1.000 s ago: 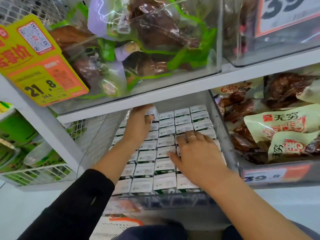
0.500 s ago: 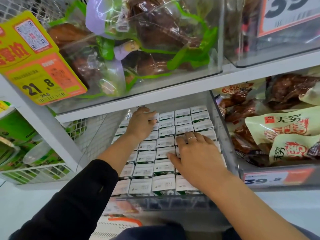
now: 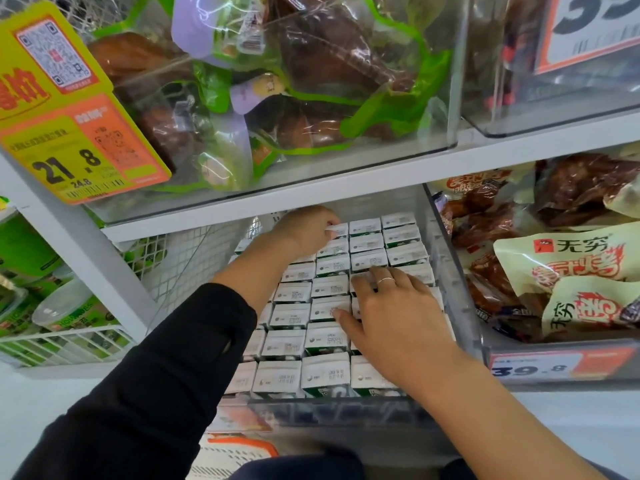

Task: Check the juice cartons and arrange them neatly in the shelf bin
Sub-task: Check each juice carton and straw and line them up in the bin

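White carton tops with small printed labels fill the clear plastic shelf bin [image 3: 446, 271] in tight upright rows; these juice cartons [image 3: 291, 315] sit packed edge to edge from the bin's front wall to its back. The person's left hand [image 3: 306, 230], reaching in from a black sleeve [image 3: 166, 372], is at the back row under the shelf edge, its fingers curled round the top of a back-row carton [image 3: 337, 230]. The right hand [image 3: 394, 317] lies flat on the cartons on the right side of the bin, fingers straight and spread, a thin ring [image 3: 385, 280] on one of them. Just right of the bin lie beige snack pouches [image 3: 561, 258] above a 39.8 price tag [image 3: 533, 368]. Above hangs a yellow 21.8 price tag [image 3: 69, 133] beside bagged braised meat [image 3: 311, 81].
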